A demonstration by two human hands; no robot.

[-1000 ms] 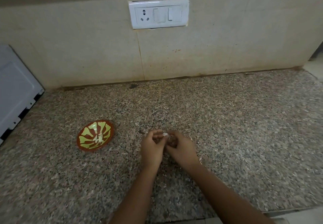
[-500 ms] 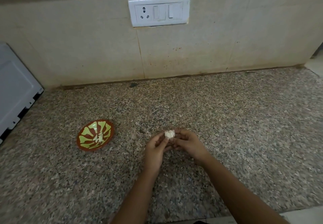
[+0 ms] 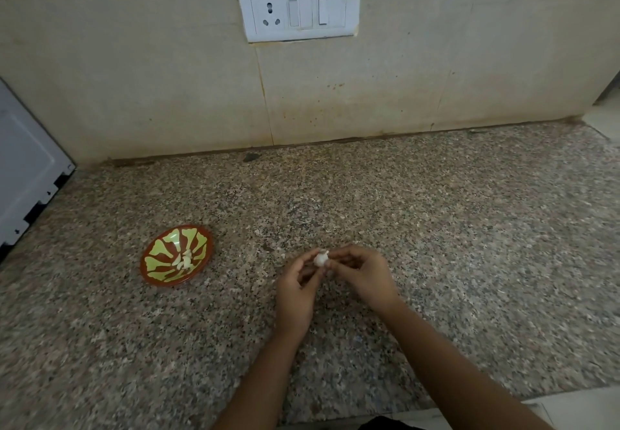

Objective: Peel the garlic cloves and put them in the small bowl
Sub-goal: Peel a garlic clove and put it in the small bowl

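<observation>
Light is dim, warm and even, so the small red-and-green patterned bowl (image 3: 157, 255) throws only a thin, soft shadow at its near edge. The wide lens bows the beige tiled wall (image 3: 134, 77) towards the frame edges. The speckled brown granite counter (image 3: 436, 228) smears into blur at its lower corners.

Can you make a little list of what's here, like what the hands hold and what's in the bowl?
held: garlic, pinched by left hand and right hand together
bowl: small bowl, red and green, left of the hands
in bowl: a few pale garlic cloves
surface: speckled granite countertop
wall: white switch plate
</observation>
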